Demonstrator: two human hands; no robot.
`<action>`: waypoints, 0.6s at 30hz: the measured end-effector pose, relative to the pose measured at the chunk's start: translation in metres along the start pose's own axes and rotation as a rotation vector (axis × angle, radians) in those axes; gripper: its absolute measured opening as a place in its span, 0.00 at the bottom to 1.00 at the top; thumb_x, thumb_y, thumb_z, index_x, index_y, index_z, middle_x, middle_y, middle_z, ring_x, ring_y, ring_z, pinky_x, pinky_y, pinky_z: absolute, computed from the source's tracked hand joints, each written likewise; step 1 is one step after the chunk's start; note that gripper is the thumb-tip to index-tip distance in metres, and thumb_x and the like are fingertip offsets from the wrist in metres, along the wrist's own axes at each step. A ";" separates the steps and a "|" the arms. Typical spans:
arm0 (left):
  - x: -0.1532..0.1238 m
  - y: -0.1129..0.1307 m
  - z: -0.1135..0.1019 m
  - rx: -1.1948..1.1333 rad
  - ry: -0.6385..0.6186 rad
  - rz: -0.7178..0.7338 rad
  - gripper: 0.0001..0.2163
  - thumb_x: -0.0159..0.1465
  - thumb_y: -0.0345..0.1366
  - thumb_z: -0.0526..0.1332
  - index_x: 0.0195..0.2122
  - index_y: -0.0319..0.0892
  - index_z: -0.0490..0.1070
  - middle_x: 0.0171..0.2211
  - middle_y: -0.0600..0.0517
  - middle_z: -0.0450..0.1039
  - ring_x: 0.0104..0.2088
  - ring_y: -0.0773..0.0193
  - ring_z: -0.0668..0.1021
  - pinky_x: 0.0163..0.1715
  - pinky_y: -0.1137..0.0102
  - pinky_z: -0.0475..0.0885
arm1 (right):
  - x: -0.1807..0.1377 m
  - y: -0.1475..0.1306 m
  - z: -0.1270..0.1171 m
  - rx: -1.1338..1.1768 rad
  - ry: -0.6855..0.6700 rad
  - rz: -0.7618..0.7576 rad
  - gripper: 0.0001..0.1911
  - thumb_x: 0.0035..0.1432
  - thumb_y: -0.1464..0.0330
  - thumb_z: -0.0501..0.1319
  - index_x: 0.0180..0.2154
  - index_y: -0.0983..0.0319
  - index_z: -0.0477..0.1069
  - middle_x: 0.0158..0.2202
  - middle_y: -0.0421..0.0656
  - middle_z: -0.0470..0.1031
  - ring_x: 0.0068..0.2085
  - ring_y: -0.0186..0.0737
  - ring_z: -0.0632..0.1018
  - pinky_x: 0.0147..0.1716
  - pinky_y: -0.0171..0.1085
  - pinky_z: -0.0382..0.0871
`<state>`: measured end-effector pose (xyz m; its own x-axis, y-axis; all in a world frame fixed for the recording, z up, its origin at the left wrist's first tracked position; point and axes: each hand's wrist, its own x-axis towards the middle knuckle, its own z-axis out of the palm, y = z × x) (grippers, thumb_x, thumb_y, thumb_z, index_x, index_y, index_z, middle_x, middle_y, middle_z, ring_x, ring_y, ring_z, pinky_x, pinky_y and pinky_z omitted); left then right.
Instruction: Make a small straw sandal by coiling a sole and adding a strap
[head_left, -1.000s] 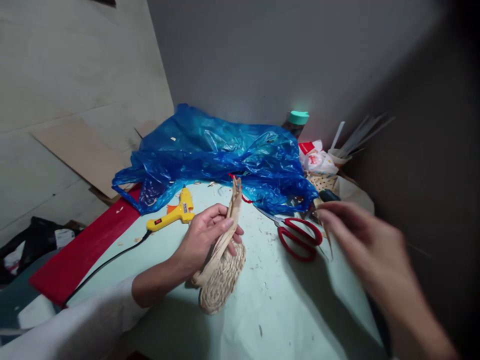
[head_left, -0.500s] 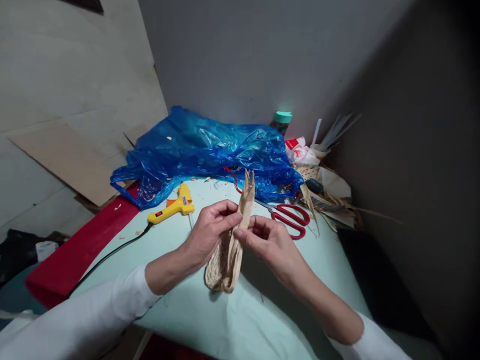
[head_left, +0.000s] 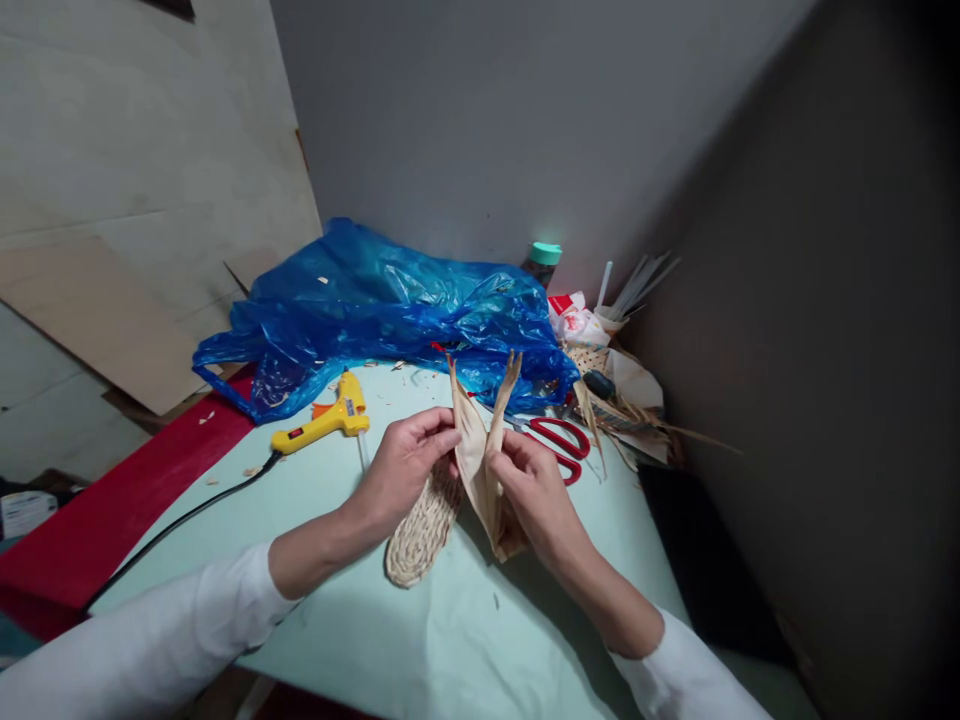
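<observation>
A pale dried corn husk (head_left: pixel 474 455) is spread between my two hands, its two narrow tips pointing up and apart. My left hand (head_left: pixel 411 462) pinches the husk's left side between thumb and fingers. On the other side, my right hand (head_left: pixel 534 490) grips the right strip of it. Below my left fingers, an oval woven sole (head_left: pixel 424 530) of coiled, braided fibre hangs or rests tilted; its upper end is hidden by the hand. Just behind my right hand lie scissors with red handles (head_left: pixel 562 445), partly covered.
A yellow glue gun (head_left: pixel 322 425) with a black cord lies left on the pale green cloth (head_left: pixel 337 620). Behind it spreads a crumpled blue plastic bag (head_left: pixel 390 310). A green-lidded jar (head_left: pixel 544 258), glue sticks (head_left: pixel 641 285) and husk scraps stand back right. A black flat item (head_left: pixel 705 560) lies right.
The husk, earlier folded together along the woven sole, is now pulled apart into a V. The sole shows separately on the left. The view has shifted slightly to the right.
</observation>
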<state>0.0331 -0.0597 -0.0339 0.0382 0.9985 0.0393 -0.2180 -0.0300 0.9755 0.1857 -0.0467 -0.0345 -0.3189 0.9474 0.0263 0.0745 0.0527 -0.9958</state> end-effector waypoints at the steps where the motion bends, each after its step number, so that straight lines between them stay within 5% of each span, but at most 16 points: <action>1: 0.001 -0.002 -0.001 -0.022 0.004 -0.001 0.05 0.61 0.34 0.62 0.35 0.39 0.75 0.28 0.54 0.73 0.25 0.70 0.71 0.28 0.75 0.67 | 0.001 0.002 -0.001 0.001 0.000 -0.005 0.06 0.53 0.66 0.56 0.31 0.62 0.68 0.27 0.38 0.67 0.29 0.36 0.67 0.30 0.34 0.62; 12: -0.004 0.002 0.008 0.096 -0.070 -0.061 0.11 0.57 0.37 0.67 0.37 0.40 0.70 0.34 0.52 0.73 0.32 0.67 0.73 0.31 0.73 0.69 | -0.002 0.009 0.001 -0.008 0.083 -0.129 0.09 0.60 0.62 0.60 0.38 0.60 0.68 0.32 0.40 0.70 0.33 0.39 0.71 0.33 0.35 0.65; 18: 0.034 0.019 0.010 0.059 -0.060 -0.033 0.06 0.51 0.27 0.67 0.31 0.36 0.74 0.29 0.51 0.76 0.30 0.65 0.76 0.35 0.70 0.71 | 0.007 0.006 -0.019 0.126 0.193 -0.127 0.09 0.59 0.61 0.61 0.37 0.60 0.68 0.33 0.40 0.72 0.33 0.39 0.74 0.34 0.37 0.69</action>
<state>0.0405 -0.0273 -0.0121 0.1036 0.9945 0.0177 -0.1581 -0.0011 0.9874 0.2021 -0.0334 -0.0389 -0.1311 0.9790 0.1562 -0.0765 0.1471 -0.9862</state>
